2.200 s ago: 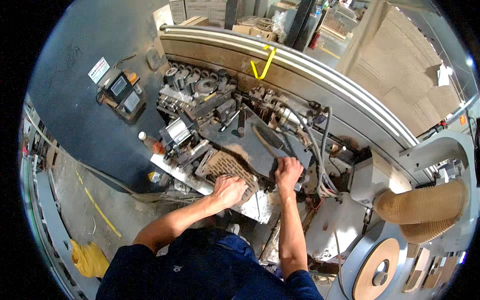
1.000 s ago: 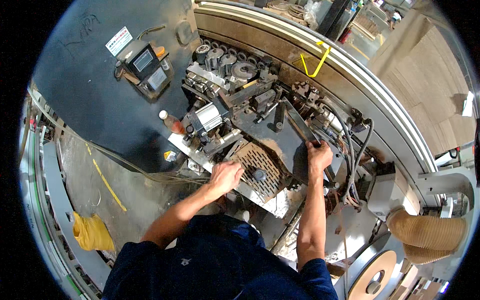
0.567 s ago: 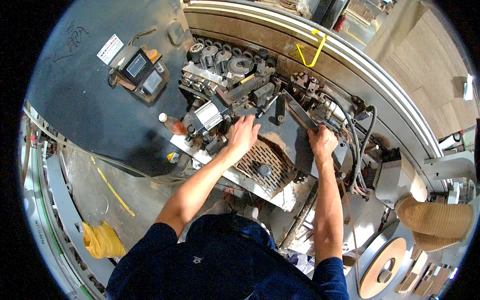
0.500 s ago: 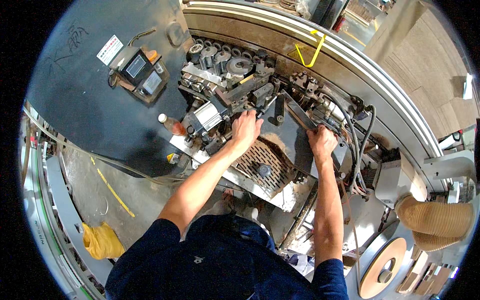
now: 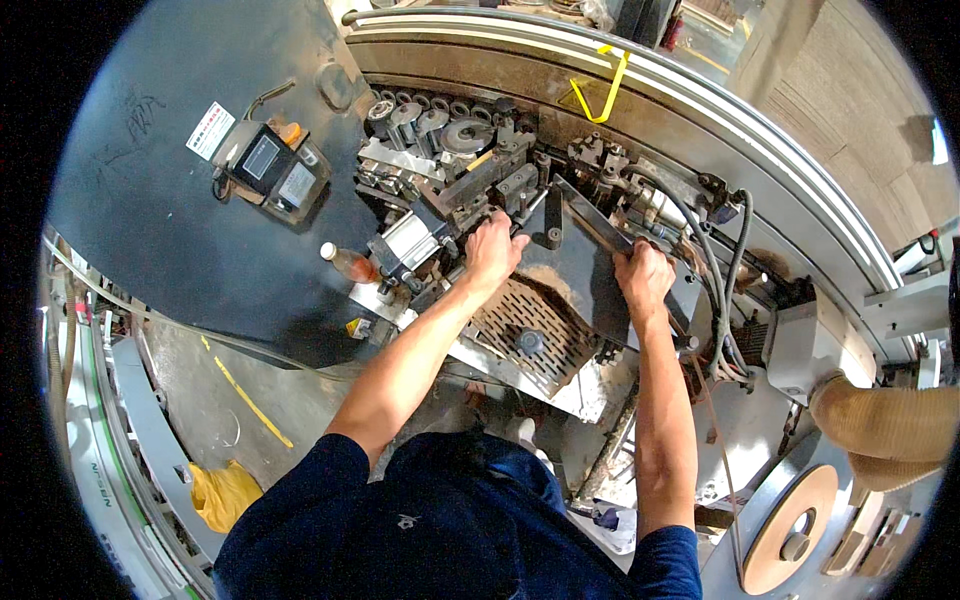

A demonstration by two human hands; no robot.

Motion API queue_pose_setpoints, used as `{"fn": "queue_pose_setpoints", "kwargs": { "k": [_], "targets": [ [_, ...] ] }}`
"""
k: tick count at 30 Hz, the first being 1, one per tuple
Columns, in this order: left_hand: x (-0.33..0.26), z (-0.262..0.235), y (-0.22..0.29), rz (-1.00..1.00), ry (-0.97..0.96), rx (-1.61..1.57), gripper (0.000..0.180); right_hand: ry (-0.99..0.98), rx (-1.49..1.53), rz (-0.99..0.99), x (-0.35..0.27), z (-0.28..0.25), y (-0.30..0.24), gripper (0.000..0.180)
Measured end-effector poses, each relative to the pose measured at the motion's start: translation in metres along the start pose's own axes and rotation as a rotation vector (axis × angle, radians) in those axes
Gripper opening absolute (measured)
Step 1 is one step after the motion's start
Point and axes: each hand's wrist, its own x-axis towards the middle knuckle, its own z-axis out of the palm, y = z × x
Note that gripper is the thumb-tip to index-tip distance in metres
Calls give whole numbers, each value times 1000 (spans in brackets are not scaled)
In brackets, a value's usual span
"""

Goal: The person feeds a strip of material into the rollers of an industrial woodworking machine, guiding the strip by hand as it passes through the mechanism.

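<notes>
My left hand (image 5: 492, 252) reaches into the middle of a machine, its fingers curled down beside a metal cylinder block (image 5: 410, 240). What its fingertips hold is hidden under the hand. A thin metal rod (image 5: 532, 207) slants away just right of those fingers. My right hand (image 5: 643, 277) is closed around the near end of a long flat metal bar (image 5: 592, 213), which runs away to the upper left over a dark plate (image 5: 592, 275). Between my forearms lies a slotted metal cover (image 5: 505, 318) with a black knob (image 5: 529, 342), with sawdust along its far edge.
A small bottle of reddish liquid (image 5: 355, 266) stands left of the cylinder block. Farther left, a control box (image 5: 270, 168) sits on the dark tabletop (image 5: 120, 215). Black cables (image 5: 722, 290) loop right of my right hand. A ribbed hose (image 5: 885, 425) and a banding roll (image 5: 790, 530) are at the lower right.
The whole view has shifted slightly. Both hands stay at the same machine parts, the right still on the bar, with only slight changes in the fingers.
</notes>
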Motion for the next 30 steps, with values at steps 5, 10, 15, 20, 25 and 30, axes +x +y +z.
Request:
{"fn": "queue_pose_setpoints", "kwargs": {
  "k": [5, 10, 15, 20, 25, 30],
  "targets": [
    [3, -1, 6, -56, -50, 47, 39, -16, 29, -3, -2, -1, 1, 27],
    [8, -1, 20, -23, 8, 148, 39, 6, 24, 7, -2, 1, 2, 29],
    [20, -1, 26, -26, -55, 158, 36, -12, -25, 10, 0, 2, 3, 29],
    [20, 2, 22, -11, -42, 171, 36, -75, -112, -23, 5, 1, 4, 26],
    [21, 3, 19, 50, -2, 169, 34, 40, -166, -132, 7, 3, -1, 16],
    [23, 3, 16, 23, 46, 84, 35, -33, -152, -111, 11, 2, -2, 16]
  ]
}}
